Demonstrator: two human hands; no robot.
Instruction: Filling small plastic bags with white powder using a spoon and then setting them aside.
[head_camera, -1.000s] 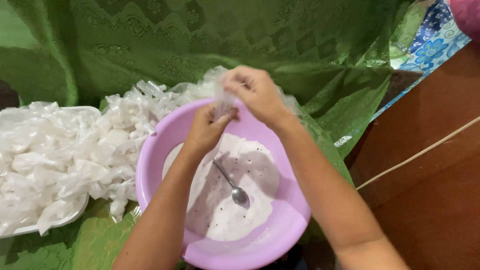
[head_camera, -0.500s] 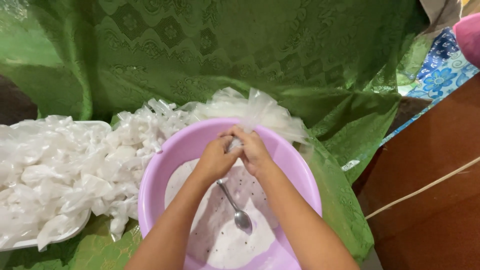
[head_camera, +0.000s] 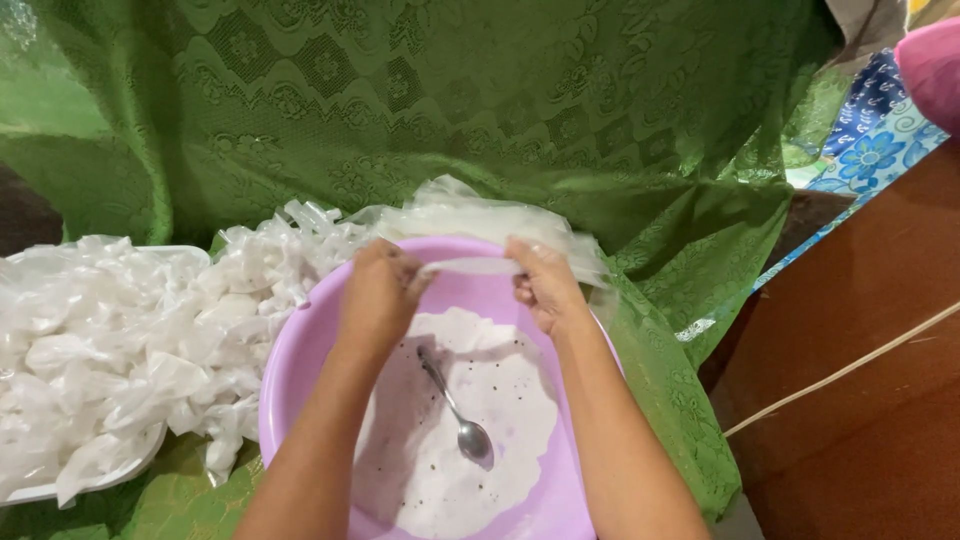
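At the left of the frame, filled bags (head_camera: 110, 340) are lying heaped, spilling off a white tray (head_camera: 90, 480). Mid-frame, the left hand (head_camera: 378, 295) and right hand (head_camera: 545, 285) are each pinching an end of a clear bag (head_camera: 470, 266), stretching it over the lilac bowl (head_camera: 300, 370), likely so spills land inside. A spoon (head_camera: 462, 420) is resting in the white mix (head_camera: 480, 440).

You see a lilac round plastic basin (head_camera: 300, 370) holding white speckled powder (head_camera: 500, 400), clear filmy plastic bags (head_camera: 120, 340), and green floral-damask patterned cloth (head_camera: 480, 90).
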